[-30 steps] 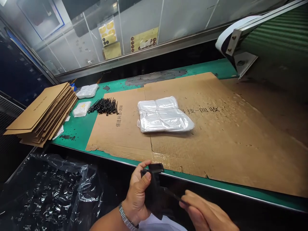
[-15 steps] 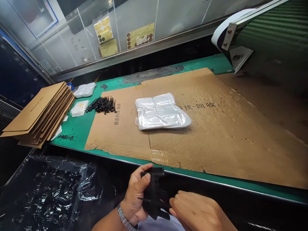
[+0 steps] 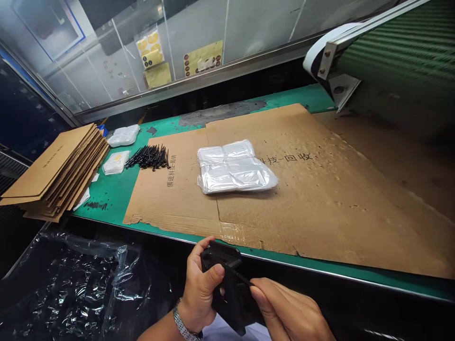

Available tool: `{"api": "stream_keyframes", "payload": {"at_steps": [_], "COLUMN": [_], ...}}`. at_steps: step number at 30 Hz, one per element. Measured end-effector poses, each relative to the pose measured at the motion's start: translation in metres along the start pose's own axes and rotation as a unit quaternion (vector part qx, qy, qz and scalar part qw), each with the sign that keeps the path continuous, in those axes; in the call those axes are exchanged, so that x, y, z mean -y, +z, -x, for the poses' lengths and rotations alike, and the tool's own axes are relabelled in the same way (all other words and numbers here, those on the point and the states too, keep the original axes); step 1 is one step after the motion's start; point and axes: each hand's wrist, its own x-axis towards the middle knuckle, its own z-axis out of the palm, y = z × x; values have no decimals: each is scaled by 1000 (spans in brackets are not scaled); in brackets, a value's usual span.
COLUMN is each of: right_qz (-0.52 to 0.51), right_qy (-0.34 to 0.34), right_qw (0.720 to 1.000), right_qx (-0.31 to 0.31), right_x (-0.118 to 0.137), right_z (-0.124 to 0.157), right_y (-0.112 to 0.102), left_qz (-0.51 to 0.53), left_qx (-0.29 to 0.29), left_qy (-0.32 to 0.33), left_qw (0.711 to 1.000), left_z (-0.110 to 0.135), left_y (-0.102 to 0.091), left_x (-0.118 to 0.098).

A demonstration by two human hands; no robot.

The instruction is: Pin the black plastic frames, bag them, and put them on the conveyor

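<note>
In the head view, my left hand (image 3: 199,286) is closed round a black plastic part (image 3: 229,296), block-shaped with a hollow upper end, its thumb pressed on the near face. My right hand (image 3: 289,305) pinches the end of a thin black rod (image 3: 243,277) that runs to the part's upper right side. Whether the rod sits inside the part or only touches it, I cannot tell. Both hands are in front of the bench edge. Beyond them, a stack of clear plastic bags (image 3: 236,168) lies on flattened cardboard (image 3: 320,208).
A heap of thin black pins (image 3: 149,157) lies left of the bags. Further left are smaller bag packs (image 3: 123,136) and a pile of folded cartons (image 3: 53,163). Black parts under clear film (image 3: 71,284) fill the lower left. A green-belted conveyor end (image 3: 394,61) overhangs the right.
The black part has turned in my left hand, so its hollow upper end and a side face now show. My right fingers have shifted slightly, and the thin rod is now visible.
</note>
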Motion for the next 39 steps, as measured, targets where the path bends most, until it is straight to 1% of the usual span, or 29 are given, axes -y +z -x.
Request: {"api": "stream_keyframes", "payload": {"at_steps": [6,8,9,11,12,13,14,16,18,21,23,24,26,28,29,30,31,32,33,34,35,36,37,38,39], "right_qz": [40,56,65,78,84,91,100,143,223,377,445,464,478,498,504,499,474,429,364,284,216,158,115,87,71], "right_qy": [17,25,29,38,42,45,44,46,51,50,38,32,26,34,37,37,34,26,10,-3,-27,-54,-87,-104,-107], "right_qw": [999,998,997,996,995,995,994,988,972,922,893,883,875,864,860,862,875,897,925,952,970,982,987,989,989], "right_qx": [-14,-19,-19,-11,-10,-12,-20,-42,-63,-66,-63,-63,-68,-69,-73,-81,-91,-102,-110,-110,-107,-84,-67,-64,-72], "right_x": [-7,-13,-16,-23,-26,-29,-33,-43,-57,-84,-103,-110,-121,-121,-118,-111,-103,-92,-80,-67,-54,-43,-33,-26,-22], "right_z": [4,6,6,4,2,0,-3,-9,-12,-11,-8,-6,-5,-7,-8,-9,-10,-10,-9,-7,-5,-2,0,2,2], "right_y": [5,4,3,2,1,-1,-3,-10,-18,-30,-37,-40,-44,-46,-46,-44,-42,-37,-30,-22,-11,0,12,22,31], "left_qz": [12,31,43,78,101,127,156,208,241,274,285,284,272,260,260,264,271,281,290,295,295,291,284,276,269], "left_qx": [-2,13,37,113,150,172,176,147,117,85,60,51,43,51,60,70,79,83,79,64,39,9,-19,-39,-53], "left_qy": [9,-7,-29,-118,-175,-228,-271,-319,-341,-339,-326,-325,-332,-333,-331,-328,-322,-311,-295,-278,-261,-245,-231,-217,-198], "left_qw": [1000,999,998,983,968,950,934,913,901,896,899,900,902,905,905,905,904,904,907,912,918,925,930,935,941], "left_z": [3,3,2,1,0,0,1,2,3,4,5,5,6,5,5,4,2,0,-2,-4,-6,-8,-10,-10,-11], "left_y": [-6,-9,-10,-12,-12,-12,-11,-11,-11,-12,-11,-11,-10,-9,-8,-8,-8,-7,-6,-5,-4,-1,1,4,7], "left_x": [4,5,6,5,3,2,1,-1,-1,0,1,1,0,0,0,0,1,2,3,5,7,9,11,14,17]}}
